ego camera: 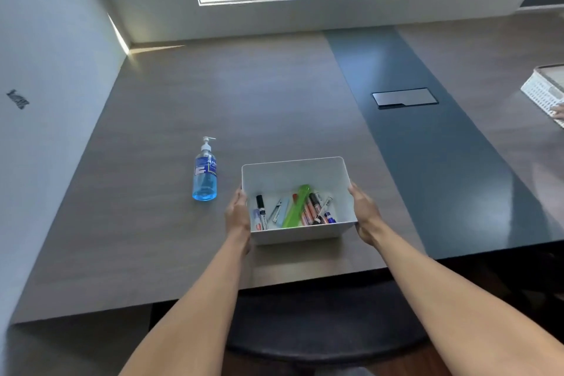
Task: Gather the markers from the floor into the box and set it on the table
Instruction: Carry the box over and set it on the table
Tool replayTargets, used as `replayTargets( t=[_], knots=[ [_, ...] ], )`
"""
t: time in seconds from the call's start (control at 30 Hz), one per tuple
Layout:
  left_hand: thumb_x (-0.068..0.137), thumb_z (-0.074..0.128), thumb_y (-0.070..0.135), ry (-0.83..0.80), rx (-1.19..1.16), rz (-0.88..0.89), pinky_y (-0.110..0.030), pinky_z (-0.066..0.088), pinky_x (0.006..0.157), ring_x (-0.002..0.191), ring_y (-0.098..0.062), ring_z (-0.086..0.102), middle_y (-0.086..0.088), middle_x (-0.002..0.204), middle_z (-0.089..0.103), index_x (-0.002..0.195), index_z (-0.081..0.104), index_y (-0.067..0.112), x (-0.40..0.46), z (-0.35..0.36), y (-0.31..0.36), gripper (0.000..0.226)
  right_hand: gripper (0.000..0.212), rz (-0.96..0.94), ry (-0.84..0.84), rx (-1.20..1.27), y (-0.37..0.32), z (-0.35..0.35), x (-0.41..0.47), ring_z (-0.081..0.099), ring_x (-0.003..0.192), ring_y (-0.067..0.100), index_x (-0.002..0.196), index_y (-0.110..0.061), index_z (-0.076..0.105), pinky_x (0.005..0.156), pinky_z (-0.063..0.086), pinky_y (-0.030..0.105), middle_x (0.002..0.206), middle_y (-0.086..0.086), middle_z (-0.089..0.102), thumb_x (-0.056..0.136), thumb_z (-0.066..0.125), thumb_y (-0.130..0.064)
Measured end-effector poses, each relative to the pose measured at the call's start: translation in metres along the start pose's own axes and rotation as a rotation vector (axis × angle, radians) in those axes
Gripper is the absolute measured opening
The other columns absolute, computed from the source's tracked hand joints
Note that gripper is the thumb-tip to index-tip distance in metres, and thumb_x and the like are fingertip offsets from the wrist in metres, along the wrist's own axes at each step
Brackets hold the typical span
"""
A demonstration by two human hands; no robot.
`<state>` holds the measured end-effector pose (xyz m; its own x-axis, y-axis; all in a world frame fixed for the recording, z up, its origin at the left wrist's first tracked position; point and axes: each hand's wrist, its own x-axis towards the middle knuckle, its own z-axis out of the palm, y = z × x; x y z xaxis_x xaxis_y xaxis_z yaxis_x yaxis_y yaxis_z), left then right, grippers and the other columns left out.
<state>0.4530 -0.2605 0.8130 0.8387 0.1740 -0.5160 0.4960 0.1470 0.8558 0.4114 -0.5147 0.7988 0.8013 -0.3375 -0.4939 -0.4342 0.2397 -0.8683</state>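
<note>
A white rectangular box [293, 175] sits low over the wooden table [152, 131], near its front edge; I cannot tell whether its base touches the top. Inside lie several markers [311, 210], a green ruler-like piece [295, 207] and a small stapler [279, 210]. My left hand [237, 217] grips the box's left wall. My right hand [364, 212] grips its right wall. Both arms reach forward from the bottom of the view.
A blue pump bottle [205, 174] stands left of the box. A dark strip with a cable hatch [404, 98] runs down the table. At the far right another person's hand [558, 111] touches a white basket [544, 91]. A dark chair [320, 323] sits below the table edge.
</note>
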Motion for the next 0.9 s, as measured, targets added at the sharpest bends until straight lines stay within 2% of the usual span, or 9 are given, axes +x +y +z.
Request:
replayTargets(
  t=[0.07,0.13,0.23,0.33,0.5,0.57,0.63,0.77,0.9],
  knots=[
    [0.098,0.045,0.029,0.009,0.003,0.024,-0.043,0.05,0.099,0.106,-0.024,0.065,-0.007,0.114,0.073,0.114,0.066,0.008,0.009,0.006,0.004,0.034,0.039,0.012,0.003,-0.031,-0.01,0.005,0.015,0.067,0.117,0.024,0.131,-0.019,0.065,0.104,0.052,0.046,0.13,0.003,0.069,0.101,0.046,-0.037],
    [0.099,0.044,0.03,0.012,-0.001,0.022,-0.044,0.051,0.099,0.102,-0.022,0.064,-0.005,0.113,0.072,0.113,0.068,0.012,0.021,0.013,0.01,0.033,0.032,0.015,0.01,-0.051,-0.02,0.01,0.028,0.072,0.105,0.022,0.121,-0.025,0.07,0.094,0.058,0.043,0.121,0.002,0.073,0.1,0.048,-0.037],
    [0.1,0.042,0.033,0.008,0.05,0.035,-0.052,0.046,0.109,0.115,-0.027,0.064,-0.007,0.123,0.07,0.119,0.066,0.012,0.048,0.024,0.021,0.037,0.032,0.0,0.049,-0.076,-0.032,0.016,0.055,0.074,0.095,0.019,0.119,-0.022,0.07,0.084,0.061,0.037,0.116,0.002,0.075,0.1,0.049,-0.036],
    [0.099,0.041,0.038,0.018,0.105,0.039,-0.051,0.042,0.113,0.128,-0.03,0.057,-0.009,0.134,0.064,0.127,0.062,0.012,0.075,0.034,0.032,0.044,0.041,0.005,0.032,-0.114,-0.045,0.021,0.086,0.068,0.115,0.025,0.133,-0.017,0.064,0.102,0.054,0.046,0.127,0.003,0.07,0.101,0.046,-0.034],
    [0.101,0.034,0.041,0.027,0.207,0.096,-0.034,0.04,0.098,0.106,-0.018,0.05,0.007,0.105,0.062,0.081,0.06,0.03,0.122,0.056,0.051,0.035,0.047,0.03,0.009,-0.212,-0.07,0.025,0.137,0.058,0.13,0.025,0.142,-0.016,0.056,0.113,0.044,0.046,0.141,0.002,0.061,0.1,0.045,-0.034],
    [0.103,0.033,0.038,0.005,0.198,0.102,-0.028,0.037,0.091,0.106,-0.015,0.048,0.009,0.106,0.061,0.092,0.063,0.029,0.139,0.066,0.057,0.033,0.045,0.043,-0.008,-0.225,-0.081,0.026,0.153,0.062,0.124,0.024,0.14,-0.018,0.058,0.106,0.05,0.041,0.137,0.001,0.064,0.1,0.046,-0.034],
    [0.104,0.032,0.038,0.007,0.179,0.099,-0.027,0.036,0.099,0.12,-0.014,0.049,0.007,0.125,0.059,0.128,0.061,0.022,0.147,0.072,0.06,0.041,0.043,0.045,-0.006,-0.249,-0.091,0.028,0.163,0.064,0.12,0.022,0.138,-0.017,0.06,0.098,0.054,0.036,0.136,0.002,0.065,0.1,0.047,-0.032],
    [0.105,0.031,0.04,0.035,0.172,0.089,-0.025,0.029,0.103,0.139,-0.016,0.042,0.001,0.151,0.047,0.149,0.043,0.018,0.152,0.076,0.059,0.05,0.041,-0.008,0.038,-0.285,-0.095,0.035,0.168,0.058,0.129,0.023,0.137,-0.014,0.061,0.113,0.044,0.043,0.135,0.0,0.064,0.101,0.043,-0.025],
    [0.104,0.029,0.033,0.032,0.231,0.108,-0.023,0.04,0.083,0.099,-0.01,0.047,0.017,0.094,0.058,0.092,0.061,0.028,0.151,0.078,0.064,0.034,0.042,-0.036,0.039,-0.323,-0.098,0.036,0.163,0.059,0.126,0.022,0.137,-0.017,0.062,0.112,0.045,0.04,0.136,0.0,0.064,0.102,0.041,-0.024]
  ],
)
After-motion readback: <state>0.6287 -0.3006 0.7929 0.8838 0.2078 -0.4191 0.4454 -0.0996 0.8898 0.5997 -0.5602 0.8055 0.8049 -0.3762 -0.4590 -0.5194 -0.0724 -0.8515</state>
